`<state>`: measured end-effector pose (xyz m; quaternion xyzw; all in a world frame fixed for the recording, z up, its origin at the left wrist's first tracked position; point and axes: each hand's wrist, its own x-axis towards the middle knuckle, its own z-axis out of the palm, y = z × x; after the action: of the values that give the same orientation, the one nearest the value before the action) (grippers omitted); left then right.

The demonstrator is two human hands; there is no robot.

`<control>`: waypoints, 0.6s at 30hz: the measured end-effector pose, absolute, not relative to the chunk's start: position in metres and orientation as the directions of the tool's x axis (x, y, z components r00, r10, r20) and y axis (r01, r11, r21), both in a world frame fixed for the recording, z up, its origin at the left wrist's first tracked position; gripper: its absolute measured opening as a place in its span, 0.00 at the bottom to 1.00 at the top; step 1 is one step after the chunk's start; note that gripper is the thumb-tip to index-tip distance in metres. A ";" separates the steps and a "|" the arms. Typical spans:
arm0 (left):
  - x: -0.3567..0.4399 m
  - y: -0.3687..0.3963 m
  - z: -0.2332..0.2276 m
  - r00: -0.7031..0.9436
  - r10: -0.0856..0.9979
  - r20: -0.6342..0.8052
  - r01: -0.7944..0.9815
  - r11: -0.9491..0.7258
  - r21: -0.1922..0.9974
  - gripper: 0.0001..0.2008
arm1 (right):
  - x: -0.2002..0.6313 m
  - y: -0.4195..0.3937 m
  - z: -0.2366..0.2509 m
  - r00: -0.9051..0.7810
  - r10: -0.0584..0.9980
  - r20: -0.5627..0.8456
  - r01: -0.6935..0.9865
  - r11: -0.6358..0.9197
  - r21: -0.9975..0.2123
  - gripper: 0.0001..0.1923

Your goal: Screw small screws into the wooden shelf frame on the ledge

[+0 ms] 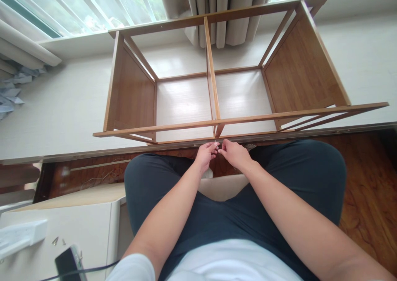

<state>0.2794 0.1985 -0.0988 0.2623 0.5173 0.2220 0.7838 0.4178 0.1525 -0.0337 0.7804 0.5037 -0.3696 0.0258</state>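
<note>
My left hand [206, 153] and my right hand [234, 153] meet fingertip to fingertip just below the front rail of a wooden shelf frame [214, 119]. Between the fingertips is a very small pale item [217, 147], too small to identify. Both hands have fingers pinched together around it. The frame lies open toward me, with a centre divider [211, 72] and brown side panels. I sit with dark trousers, knees spread, on the floor.
A white board [71, 227] lies at the lower left with loose screws [56, 241], a white power strip [21, 235] and a dark phone [68, 265] with a cable. Curtains [223, 12] hang behind the frame. Dark wood flooring [372, 181] runs on the right.
</note>
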 end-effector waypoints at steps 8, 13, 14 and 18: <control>0.280 0.199 -0.101 0.357 0.621 -0.698 -0.065 0.762 0.644 0.18 | 0.414 0.153 -0.032 0.197 0.751 -0.630 0.797 -0.497 -0.343 0.15; 0.280 0.199 -0.103 0.365 0.626 -0.689 -0.071 0.757 0.650 0.19 | 0.413 0.154 -0.033 0.194 0.744 -0.639 0.800 -0.497 -0.336 0.17; 0.280 0.199 -0.103 0.364 0.627 -0.689 -0.072 0.756 0.650 0.19 | 0.413 0.154 -0.033 0.194 0.746 -0.637 0.800 -0.496 -0.338 0.18; 0.280 0.199 -0.101 0.361 0.622 -0.694 -0.081 0.763 0.641 0.19 | 0.413 0.153 -0.035 0.180 0.751 -0.635 0.794 -0.492 -0.357 0.17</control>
<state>0.2803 0.1988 -0.1012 0.2607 0.5185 0.2247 0.7828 0.4125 0.1529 -0.0355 0.7677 0.5033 -0.3956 0.0270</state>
